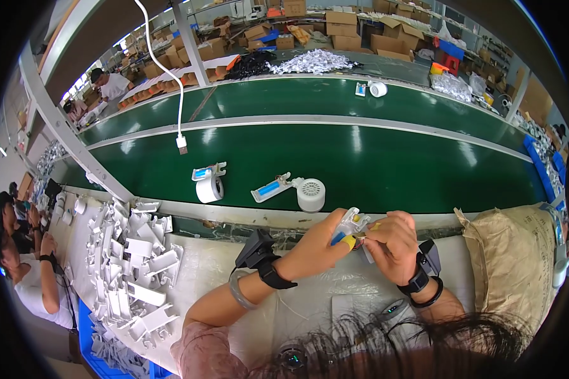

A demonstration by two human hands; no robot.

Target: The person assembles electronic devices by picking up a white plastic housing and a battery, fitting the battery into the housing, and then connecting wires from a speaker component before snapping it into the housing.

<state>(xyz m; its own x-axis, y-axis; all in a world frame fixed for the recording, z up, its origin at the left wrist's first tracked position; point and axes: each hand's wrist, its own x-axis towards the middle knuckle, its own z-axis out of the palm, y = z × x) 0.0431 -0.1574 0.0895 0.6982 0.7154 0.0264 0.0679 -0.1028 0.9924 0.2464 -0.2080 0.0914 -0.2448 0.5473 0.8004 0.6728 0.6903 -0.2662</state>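
Just this side of the green belt, my left hand [319, 246] is closed around a small white plastic housing [353, 218] with a blue cylindrical battery [337, 239] in it. Yellow covers show on the fingertips. My right hand [392, 247] meets it from the right, its thumb and fingers pinched at the housing's edge; what they pinch is too small to make out. On the belt beyond lie a round white fan head with an open handle and blue battery [310, 192] and a similar fan unit [209, 187].
White plastic shells [136, 271] are heaped on the bench at left, above a blue bin [101, 341]. A brown paper sack [509, 271] stands at right. A white USB cable [181, 120] hangs over the green belt [385, 158]. Co-workers [38, 278] sit at far left.
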